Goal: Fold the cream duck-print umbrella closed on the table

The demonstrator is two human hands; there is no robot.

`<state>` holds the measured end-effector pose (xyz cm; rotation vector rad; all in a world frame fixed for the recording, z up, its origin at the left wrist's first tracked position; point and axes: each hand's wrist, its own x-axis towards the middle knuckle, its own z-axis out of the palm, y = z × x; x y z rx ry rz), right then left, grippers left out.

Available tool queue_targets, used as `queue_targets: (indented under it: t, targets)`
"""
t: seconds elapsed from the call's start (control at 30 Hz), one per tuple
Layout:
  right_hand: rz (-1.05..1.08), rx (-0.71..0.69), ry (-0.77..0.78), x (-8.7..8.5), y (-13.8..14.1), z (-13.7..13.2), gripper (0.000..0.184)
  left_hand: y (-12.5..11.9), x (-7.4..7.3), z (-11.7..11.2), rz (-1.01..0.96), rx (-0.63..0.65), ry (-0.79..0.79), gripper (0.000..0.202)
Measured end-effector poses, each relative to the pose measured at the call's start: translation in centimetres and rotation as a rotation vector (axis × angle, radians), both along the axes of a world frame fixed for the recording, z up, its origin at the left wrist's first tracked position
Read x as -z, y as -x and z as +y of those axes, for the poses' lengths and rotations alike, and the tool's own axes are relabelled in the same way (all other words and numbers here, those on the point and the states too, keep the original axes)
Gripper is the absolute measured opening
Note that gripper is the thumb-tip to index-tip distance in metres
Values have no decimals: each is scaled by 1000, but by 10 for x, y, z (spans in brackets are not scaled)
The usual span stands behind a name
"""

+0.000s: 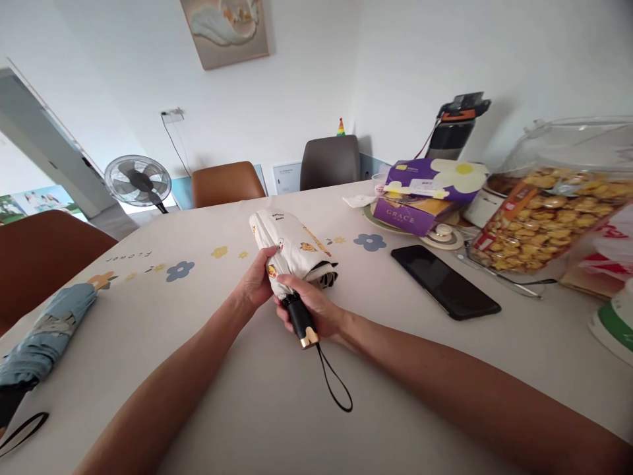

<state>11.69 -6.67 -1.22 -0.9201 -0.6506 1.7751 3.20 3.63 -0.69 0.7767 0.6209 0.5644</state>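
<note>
A folded white umbrella (297,244) with small yellow cartoon prints lies in both my hands above the middle of the table. Its black handle (299,316) has a gold end cap and points toward me, with a thin black wrist loop (346,396) hanging from it. My left hand (260,277) grips the left side of the cloth, thumb on top. Closed around the lower cloth and the top of the handle is my right hand (311,307). The cloth's right edge is loosely gathered, showing a dark inside.
A folded blue umbrella (54,330) lies at the left. On the right are a black phone (445,280), glasses (499,280), a purple tissue pack (430,185), a snack jar (558,211) and a dark bottle (452,132). Chairs (227,183) and a fan (138,181) stand beyond the table (222,409).
</note>
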Motion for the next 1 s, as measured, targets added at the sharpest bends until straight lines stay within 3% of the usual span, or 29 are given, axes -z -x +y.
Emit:
queue_targets:
  t: [0.13, 0.33, 0.43, 0.5, 0.57, 0.67, 0.83, 1.0]
  targets:
    - [25, 47, -12, -4, 4, -4, 23, 4, 4, 2, 62, 174, 80, 50]
    - [-5, 86, 20, -8, 2, -5, 17, -1, 5, -1, 53, 30, -9, 39]
    - [-32, 180, -16, -3, 6, -2, 17, -2, 5, -2, 176, 13, -157, 42]
    - [-74, 273, -33, 1, 8, -1, 18, -1, 8, 1, 287, -95, -358, 42]
    - [-127, 356, -41, 4, 10, 1, 17, 1, 13, 8, 365, -284, -541, 38]
    - [-247, 409, -40, 5, 10, 4, 15, 5, 24, 21, 450, -507, -627, 34]
    - [-389, 398, -54, 8, 11, 20, 15, 6, 37, 33, 481, -619, -652, 29]
    - [-426, 354, -54, 10, 16, 37, 17, 4, 29, 28, 415, -792, -883, 23]
